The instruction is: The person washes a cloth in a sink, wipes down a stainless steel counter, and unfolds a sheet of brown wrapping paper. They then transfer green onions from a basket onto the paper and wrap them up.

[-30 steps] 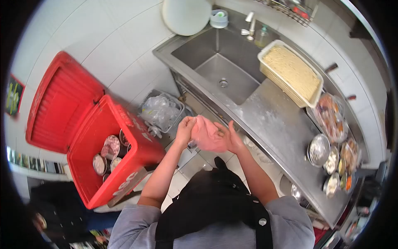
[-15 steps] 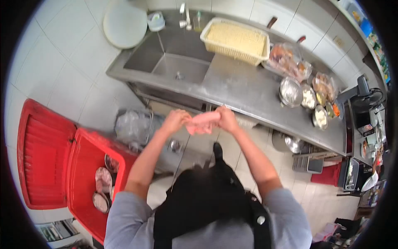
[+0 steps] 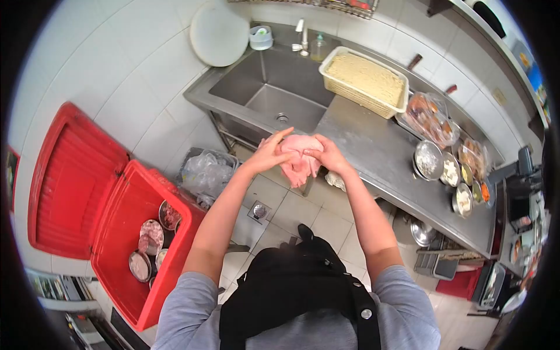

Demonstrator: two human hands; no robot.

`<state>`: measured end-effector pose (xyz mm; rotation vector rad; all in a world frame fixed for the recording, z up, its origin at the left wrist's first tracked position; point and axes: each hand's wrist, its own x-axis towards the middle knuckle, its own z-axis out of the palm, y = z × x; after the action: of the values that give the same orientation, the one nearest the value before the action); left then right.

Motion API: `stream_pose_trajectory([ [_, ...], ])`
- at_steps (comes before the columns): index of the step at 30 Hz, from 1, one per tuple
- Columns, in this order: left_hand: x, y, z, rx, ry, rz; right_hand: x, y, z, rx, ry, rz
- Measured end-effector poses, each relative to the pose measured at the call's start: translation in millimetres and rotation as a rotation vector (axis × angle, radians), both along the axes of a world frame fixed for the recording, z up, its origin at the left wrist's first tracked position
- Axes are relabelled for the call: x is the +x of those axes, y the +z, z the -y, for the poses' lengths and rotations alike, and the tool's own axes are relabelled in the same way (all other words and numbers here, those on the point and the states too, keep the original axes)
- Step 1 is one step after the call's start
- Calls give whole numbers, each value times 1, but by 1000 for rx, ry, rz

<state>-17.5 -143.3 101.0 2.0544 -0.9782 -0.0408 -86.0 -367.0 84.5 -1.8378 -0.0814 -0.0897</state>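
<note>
In front of my body, over the floor by the counter edge, I hold a soft pink bundle (image 3: 298,156), folded and with loose lobes hanging at its bottom. Whether it is cloth, rubber or meat I cannot make out. My left hand (image 3: 273,153) grips its left side, thumb on the front and fingers partly spread behind. On the right side, my right hand (image 3: 328,154) is closed on it, thumb pressed into its front. The steel sink (image 3: 280,108) lies just beyond both hands.
An open red cooler (image 3: 125,233) with several bowls of meat stands at left. Beside it is a bin of plastic bags (image 3: 207,175). The steel counter (image 3: 373,137) carries a cream basket (image 3: 367,81), bagged food (image 3: 429,116) and metal bowls (image 3: 429,160). A floor drain (image 3: 259,211) lies below.
The pink bundle has gone from stretched sideways between my hands to a bunched, upright shape. My hands have come closer together, and the camera view has shifted.
</note>
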Motion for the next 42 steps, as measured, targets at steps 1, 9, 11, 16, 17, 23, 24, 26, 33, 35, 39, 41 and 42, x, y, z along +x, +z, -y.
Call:
stream_pose_trajectory([
  [1,-5,4,0,19,-19,-137,7,5,-2,1,26,0],
  [9,19,16,39,-439,98,-616,50,19,25,-123,-200,209],
  [11,46,3,68,-478,90,-628,50,-2,30,92,97,117],
  [16,102,10,120,-209,132,-415,72,-19,57,152,5,-76],
  [17,116,13,124,-281,219,-484,83,-20,66,157,10,-75],
  [23,217,-8,108,-336,297,-533,165,-33,103,145,51,-304],
  [24,233,-14,109,-341,303,-556,177,-31,101,3,57,-312],
  [26,271,-25,114,-346,293,-579,201,-27,96,-141,47,-317],
  [33,475,-57,171,-219,274,-462,296,-15,93,-466,-86,199],
  [35,528,-67,193,-180,280,-398,323,14,83,-370,-252,-189],
  [39,621,-81,232,-129,251,-350,395,-4,79,-624,-399,-153],
  [41,665,-104,256,-55,213,-193,428,-4,81,-664,-449,-149],
  [42,676,-108,265,-52,182,-199,443,2,80,-640,-493,-171],
])
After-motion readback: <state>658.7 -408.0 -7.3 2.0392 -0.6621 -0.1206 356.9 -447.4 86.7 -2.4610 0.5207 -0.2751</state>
